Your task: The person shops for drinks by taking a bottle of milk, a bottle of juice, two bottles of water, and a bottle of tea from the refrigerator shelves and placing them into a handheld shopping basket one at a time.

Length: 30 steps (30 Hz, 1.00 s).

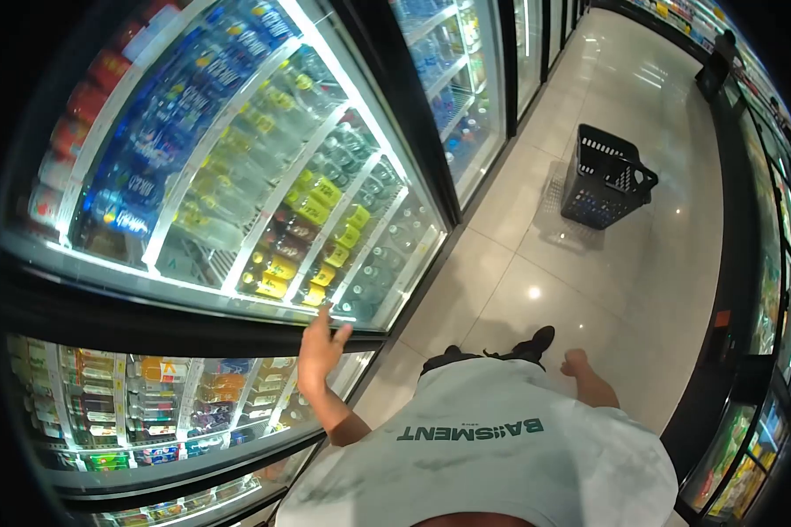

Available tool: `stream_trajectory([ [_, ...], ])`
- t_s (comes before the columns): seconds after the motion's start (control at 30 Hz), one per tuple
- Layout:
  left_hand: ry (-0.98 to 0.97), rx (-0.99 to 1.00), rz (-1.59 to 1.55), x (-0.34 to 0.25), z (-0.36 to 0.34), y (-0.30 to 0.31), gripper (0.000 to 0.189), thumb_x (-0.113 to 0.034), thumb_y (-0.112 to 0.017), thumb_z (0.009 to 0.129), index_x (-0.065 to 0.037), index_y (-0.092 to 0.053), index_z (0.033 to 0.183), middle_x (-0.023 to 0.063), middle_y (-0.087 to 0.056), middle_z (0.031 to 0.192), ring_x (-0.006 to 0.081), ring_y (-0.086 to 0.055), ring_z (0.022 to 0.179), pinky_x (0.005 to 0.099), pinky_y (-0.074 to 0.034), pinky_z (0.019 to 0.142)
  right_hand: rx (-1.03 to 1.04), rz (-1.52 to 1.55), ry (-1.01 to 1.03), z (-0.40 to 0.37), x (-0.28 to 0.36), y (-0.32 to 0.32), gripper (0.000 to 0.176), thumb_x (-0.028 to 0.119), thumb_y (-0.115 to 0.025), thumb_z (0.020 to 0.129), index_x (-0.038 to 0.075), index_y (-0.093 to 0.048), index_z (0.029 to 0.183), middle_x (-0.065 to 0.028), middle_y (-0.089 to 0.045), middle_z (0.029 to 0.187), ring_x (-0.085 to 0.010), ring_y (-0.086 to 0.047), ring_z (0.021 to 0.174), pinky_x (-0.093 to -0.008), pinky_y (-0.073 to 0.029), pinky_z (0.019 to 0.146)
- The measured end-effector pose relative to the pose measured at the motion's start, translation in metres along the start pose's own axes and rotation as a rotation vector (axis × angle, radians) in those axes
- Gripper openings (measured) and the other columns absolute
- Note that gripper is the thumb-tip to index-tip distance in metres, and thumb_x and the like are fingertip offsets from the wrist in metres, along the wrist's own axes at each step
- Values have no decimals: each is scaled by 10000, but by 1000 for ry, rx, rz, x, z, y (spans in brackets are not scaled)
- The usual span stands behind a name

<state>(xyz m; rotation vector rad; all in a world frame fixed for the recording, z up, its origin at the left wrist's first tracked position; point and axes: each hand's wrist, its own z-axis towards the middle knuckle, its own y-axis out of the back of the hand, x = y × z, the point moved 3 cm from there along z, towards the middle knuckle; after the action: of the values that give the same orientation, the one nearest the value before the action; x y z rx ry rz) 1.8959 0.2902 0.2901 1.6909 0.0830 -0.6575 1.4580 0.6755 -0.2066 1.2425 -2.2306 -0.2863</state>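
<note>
My left hand is raised at the black-framed glass door of a drinks fridge, its thumb and fingers apart. It overlaps the door's dark edge, and nothing shows in its grasp. Behind the glass, close above the fingertips, stand bottles with yellow labels and clear bottles. Low on the other side of my body hangs my right hand, fingers curled in, with nothing seen in them.
A black shopping basket stands upright on the shiny tiled floor ahead. Another lit fridge is at the lower left. Along the right runs a black-edged chiller. A person is far off at the upper right.
</note>
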Motion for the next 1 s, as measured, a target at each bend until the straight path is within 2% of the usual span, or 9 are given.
stream_trajectory([
  [0.07,12,204,112,-21,11,-37,590,-264,-722,827,-3,-493,1304,249,-652,1025,320,-680,837,372,-522,713,217,222,4,-25,-29,87,115,42,-482,813,-47,-541,769,-201,-570,705,-326,-615,566,-418,-520,437],
  [0.13,83,295,54,-77,26,-60,620,-296,-722,829,-5,-478,1320,253,-649,1044,313,-672,896,376,-512,761,33,113,-130,-57,-46,148,90,41,-559,851,-32,-561,799,-158,-559,720,-255,-565,591,-371,-488,455],
  [0.2,-13,326,-8,-123,46,-87,642,-306,-727,814,-5,-467,1317,287,-632,1070,420,-616,1016,427,-490,854,-66,260,-212,-49,-88,180,99,44,-548,861,-41,-553,811,-157,-562,734,-249,-563,587,-374,-498,469],
  [0.33,-259,364,-9,-252,69,-108,591,-247,-702,837,-16,-462,1326,292,-602,1138,432,-602,1026,431,-487,858,-182,543,-453,-67,-115,207,117,60,-556,874,-54,-541,855,-158,-570,786,-239,-553,573,-376,-505,478],
  [0.5,-378,450,-21,-336,85,-140,594,-239,-697,842,-10,-454,1333,279,-603,1153,408,-616,1019,428,-493,850,20,386,-244,-34,-93,191,103,32,-503,817,-28,-563,876,-155,-599,723,-251,-597,511,-342,-551,463],
  [0.63,-368,537,51,-374,99,-162,582,-227,-683,851,0,-452,1334,271,-595,1181,397,-596,1083,421,-481,900,84,302,-21,-29,-27,193,152,54,-475,824,-25,-597,871,-144,-629,738,-246,-648,563,-345,-552,465],
  [0.8,-329,601,97,-410,135,-198,605,-236,-684,849,10,-437,1342,275,-566,1231,386,-554,1160,425,-449,961,51,330,-52,9,8,211,185,59,-452,837,-28,-610,880,-141,-635,742,-245,-655,567,-329,-541,464],
  [0.87,-332,624,56,-420,153,-220,616,-244,-688,845,7,-434,1346,278,-572,1219,390,-553,1160,426,-445,961,20,348,-27,10,30,230,218,103,-539,804,9,-529,608,-100,-577,606,-152,-587,526,-321,-501,505],
  [1.0,-306,697,21,-450,205,-278,604,-251,-689,844,0,-450,1338,293,-586,1179,407,-575,1111,434,-454,933,-37,176,25,30,58,276,203,96,-485,812,-25,-642,767,-138,-637,678,-238,-658,589,-329,-531,495],
])
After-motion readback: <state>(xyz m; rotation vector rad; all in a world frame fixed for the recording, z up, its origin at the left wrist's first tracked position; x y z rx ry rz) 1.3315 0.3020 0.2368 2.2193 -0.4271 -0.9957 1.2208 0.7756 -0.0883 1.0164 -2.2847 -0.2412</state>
